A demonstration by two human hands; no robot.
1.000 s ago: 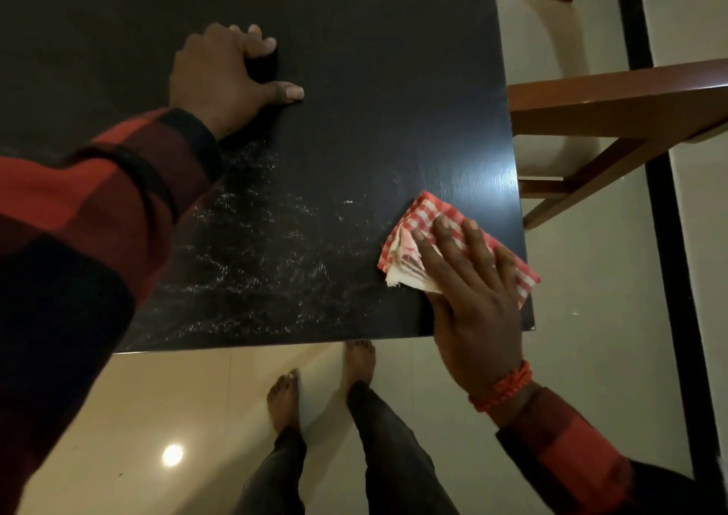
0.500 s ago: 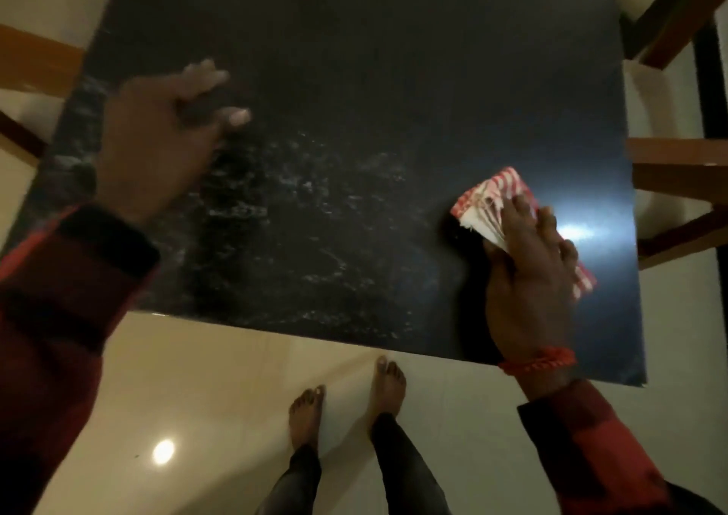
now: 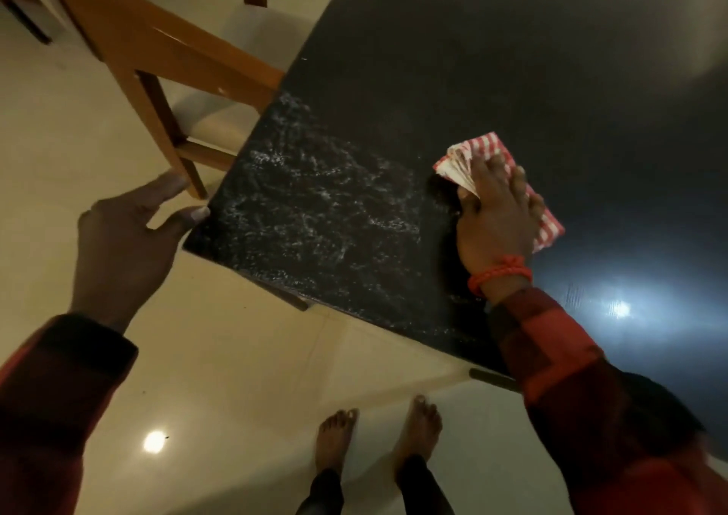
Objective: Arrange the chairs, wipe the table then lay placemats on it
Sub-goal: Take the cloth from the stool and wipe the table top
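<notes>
L hand [image 3: 126, 239] hangs off the near-left corner of the surface [image 3: 512, 61], fingers spread & relaxed, holding nothing; thumb tip looks to be at the corner edge, contact unclear. Just beyond that hand's fingertips stands a wooden chair [image 3: 157, 54], seat end butted against the surface's left edge, so chair-arranging looks at least partly done. Between the two hands lies a patch of wet streaks [image 3: 315, 215], prob. moisture from wiping, not yet dried or buffed. R hand [image 3: 496, 215] lies flat, fingers straight & together, pressing a folded red-check cloth [image 3: 500, 152] onto the surface; cloth sticks out past the fingertips and to the hand's right. Right of & behind that hand the surface looks dark, glossy, w/ a lamp glare. Judging by this: wipe is mid-way, far side likely left; no placemats in view, that step not started.
</notes>
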